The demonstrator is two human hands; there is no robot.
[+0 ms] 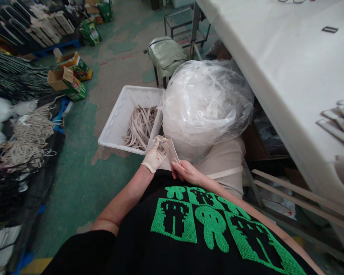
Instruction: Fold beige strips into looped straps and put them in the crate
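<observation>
1. Largest is the long white-covered worktop (275, 46), from one to four o'clock of the hands. Curved beige strips (339, 122) lie on its right side, at three o'clock.
2. The big clear plastic bag (203, 103), bulging with whitish material, sits at one o'clock, near the hands.
3. The white rectangular plastic tub (111, 128) stands at eleven o'clock, just beside the bag.
4. The stool with a pale green wrapped seat (166, 53) is at twelve o'clock, beyond the tub and bag.
5. The loose heap of long, flat beige strips (141, 124) lies inside the tub, toward its right side.
6. The left hand (156, 154), in a thin whitish glove with a small red mark, is palm up near the tub's near corner. Its grip is partly curled at the far end of the held material; whether it closes on it, I cannot tell.
7. The bare right hand (185, 171) has its grip closed, thumb and fingers pinching the near end.
8. The flat beige layered piece (170, 150) is between the hands, tilted toward eleven o'clock. Whether it is folded or several pieces, I cannot tell.
9. Smallest is the dark rectangular buckle-like piece (329, 29), on the worktop at two o'clock.
</observation>
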